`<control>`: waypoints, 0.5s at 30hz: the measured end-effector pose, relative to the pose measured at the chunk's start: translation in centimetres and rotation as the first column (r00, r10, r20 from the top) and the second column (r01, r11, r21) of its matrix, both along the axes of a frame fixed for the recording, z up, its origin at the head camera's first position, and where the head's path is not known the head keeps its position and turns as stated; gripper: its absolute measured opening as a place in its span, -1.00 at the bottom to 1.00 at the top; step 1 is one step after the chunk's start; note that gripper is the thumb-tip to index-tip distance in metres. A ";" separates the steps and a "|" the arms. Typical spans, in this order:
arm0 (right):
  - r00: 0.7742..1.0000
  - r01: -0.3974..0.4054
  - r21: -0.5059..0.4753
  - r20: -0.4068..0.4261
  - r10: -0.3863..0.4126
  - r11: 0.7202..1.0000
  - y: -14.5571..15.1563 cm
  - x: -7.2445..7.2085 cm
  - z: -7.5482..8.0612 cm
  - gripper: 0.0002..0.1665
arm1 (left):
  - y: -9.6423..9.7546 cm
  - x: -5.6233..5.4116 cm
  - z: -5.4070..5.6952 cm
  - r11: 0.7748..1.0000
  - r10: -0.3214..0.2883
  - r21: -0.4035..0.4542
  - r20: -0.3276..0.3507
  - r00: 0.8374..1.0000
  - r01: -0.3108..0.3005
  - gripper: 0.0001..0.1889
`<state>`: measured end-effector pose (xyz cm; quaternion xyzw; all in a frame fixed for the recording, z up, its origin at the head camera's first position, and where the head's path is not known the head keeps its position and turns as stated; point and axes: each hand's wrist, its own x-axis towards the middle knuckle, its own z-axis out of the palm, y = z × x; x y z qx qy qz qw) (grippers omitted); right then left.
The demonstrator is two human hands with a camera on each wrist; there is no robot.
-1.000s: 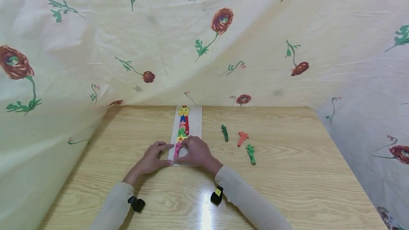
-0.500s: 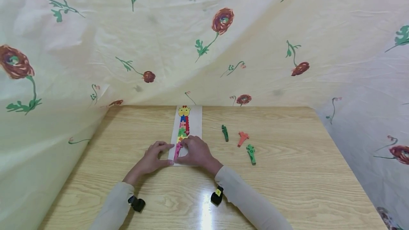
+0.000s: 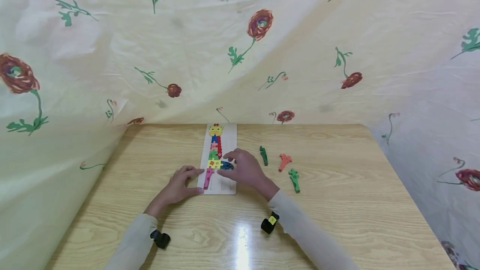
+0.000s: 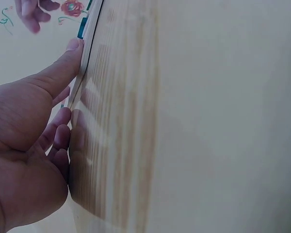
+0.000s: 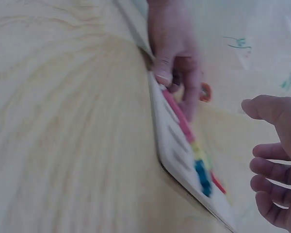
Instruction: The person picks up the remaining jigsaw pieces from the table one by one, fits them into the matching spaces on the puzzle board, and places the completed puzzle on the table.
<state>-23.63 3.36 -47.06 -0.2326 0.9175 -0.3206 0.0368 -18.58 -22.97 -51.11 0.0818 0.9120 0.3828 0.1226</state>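
A white puzzle board (image 3: 229, 136) lies on the table with a giraffe puzzle of bright pieces, topped by a yellow giraffe head (image 3: 216, 130). My left hand (image 3: 176, 187) rests at the board's lower left, thumb and index finger spread along its edge. Just right of those fingertips, a pink leg piece (image 3: 208, 178) sits below the yellow piece (image 3: 213, 163). Over the board's right side hovers my right hand (image 3: 245, 169), partly covering a dark blue piece (image 3: 227, 165). In the right wrist view, that right hand (image 5: 279, 160) holds nothing, its fingers loosely bent.
To the right of the board lie three loose pieces: dark green (image 3: 264, 156), coral (image 3: 285, 162) and light green (image 3: 294, 181). Flower-printed cloth (image 3: 311, 53) hangs behind and beside the wooden table (image 3: 337, 203). Each wrist wears a small black camera (image 3: 160, 239).
My right hand has come off the pink leg piece and moved up and right, uncovering the dark blue piece and the board's lower right. The left hand has stayed put.
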 end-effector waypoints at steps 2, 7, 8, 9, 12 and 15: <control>1.000 0.006 -0.004 -0.008 -0.006 1.000 1.0 -0.1 0.3 -0.34 | 0.0 0.0 0.0 1.000 0.001 0.003 0.003 1.000 -0.001 -0.33; 0.999 0.003 -0.031 -0.037 -0.005 1.000 3.6 -0.3 0.9 -0.35 | 0.0 0.0 0.1 1.000 0.008 0.002 0.004 1.000 -0.008 -0.32; 0.999 0.005 -0.033 -0.041 -0.006 0.999 4.2 -0.3 0.9 -0.35 | 0.0 0.0 0.1 1.000 0.009 0.001 0.006 1.000 -0.009 -0.32; 0.999 0.007 -0.034 -0.043 -0.008 0.999 4.7 -0.3 1.0 -0.35 | 0.0 0.0 0.1 1.000 0.012 0.001 0.008 1.000 -0.012 -0.32; 0.998 0.009 -0.031 -0.058 -0.010 0.999 6.4 -0.4 1.3 -0.34 | 0.1 -0.1 0.0 1.000 0.018 -0.004 0.014 1.000 -0.018 -0.32; 0.997 0.007 -0.046 -0.074 -0.010 0.999 8.2 -0.3 1.5 -0.35 | 0.2 -0.1 -0.1 1.000 0.024 -0.008 0.018 1.000 -0.023 -0.32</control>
